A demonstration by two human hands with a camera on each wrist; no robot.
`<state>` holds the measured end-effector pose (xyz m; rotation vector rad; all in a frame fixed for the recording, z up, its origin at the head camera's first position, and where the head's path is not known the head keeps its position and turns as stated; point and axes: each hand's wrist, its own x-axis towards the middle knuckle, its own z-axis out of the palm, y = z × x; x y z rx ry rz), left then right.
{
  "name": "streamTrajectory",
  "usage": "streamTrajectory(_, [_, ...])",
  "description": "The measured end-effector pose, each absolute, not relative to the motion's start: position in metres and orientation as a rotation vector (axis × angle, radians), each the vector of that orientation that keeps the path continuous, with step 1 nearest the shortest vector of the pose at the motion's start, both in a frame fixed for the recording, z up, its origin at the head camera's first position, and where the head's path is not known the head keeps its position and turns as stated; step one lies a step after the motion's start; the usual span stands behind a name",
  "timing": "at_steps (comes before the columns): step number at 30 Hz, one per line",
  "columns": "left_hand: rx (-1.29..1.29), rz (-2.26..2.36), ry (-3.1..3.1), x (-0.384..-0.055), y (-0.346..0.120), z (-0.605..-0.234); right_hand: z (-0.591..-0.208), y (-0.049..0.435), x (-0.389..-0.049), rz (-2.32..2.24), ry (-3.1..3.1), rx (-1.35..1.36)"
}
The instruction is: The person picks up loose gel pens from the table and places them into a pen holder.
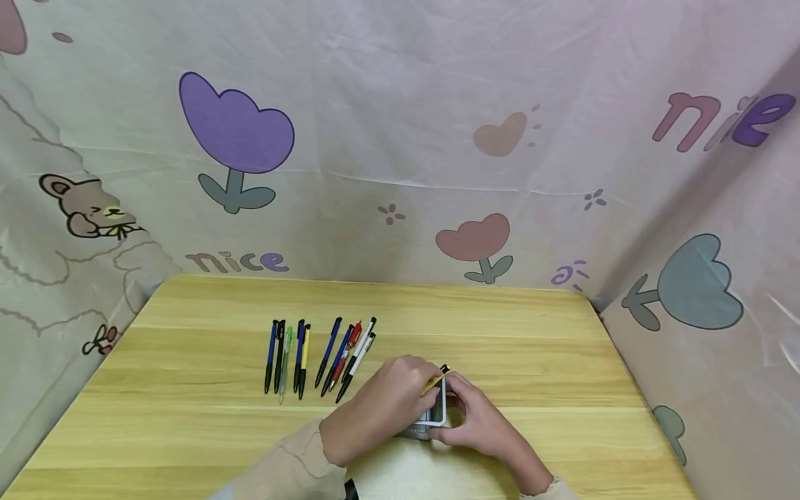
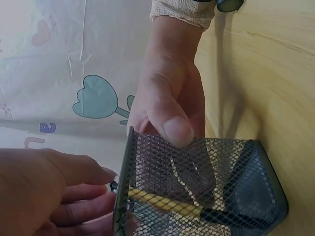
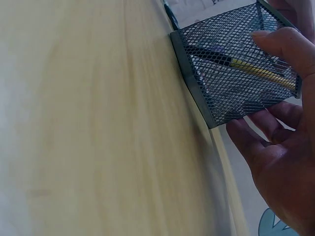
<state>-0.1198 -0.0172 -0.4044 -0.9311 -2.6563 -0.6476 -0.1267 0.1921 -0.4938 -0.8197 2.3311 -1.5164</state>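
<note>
A yellow pen with a black grip [image 2: 165, 202] slants inside a dark metal mesh pen holder [image 3: 231, 91], its black end near the base. My left hand [image 1: 395, 390] is at the holder's mouth, its fingers pinching the pen near the clicker end [image 1: 445, 369], which pokes past the rim. The right hand [image 1: 478, 420] grips the holder from the right side, thumb [image 3: 285, 45] on one mesh wall and the other fingers on the opposite side. In the head view the left hand covers part of the holder's pale rim [image 1: 444, 410].
Several pens lie in two groups left of the hands: a left group with a green pen [image 1: 286, 361] and a yellow pen [image 1: 304, 361], and a right group with a red pen [image 1: 346, 354] and white pens [image 1: 356, 367]. A printed curtain [image 1: 387, 139] surrounds the wooden table [image 1: 531, 326].
</note>
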Motion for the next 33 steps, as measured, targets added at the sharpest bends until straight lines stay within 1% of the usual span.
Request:
streamTrajectory(12, [-0.920,-0.809,-2.423,-0.127,-0.045,-0.394,-0.499,0.190,-0.127,-1.572,2.300,-0.902])
streamTrajectory(21, [-0.765,-0.819,-2.482,-0.138,-0.073,-0.389,-0.498,0.190,-0.128,-1.592,2.253,-0.843])
streamTrajectory(33, [-0.593,-0.720,-2.576,-0.152,-0.108,-0.401,-0.497,0.189,-0.128,-1.598,2.240,-0.829])
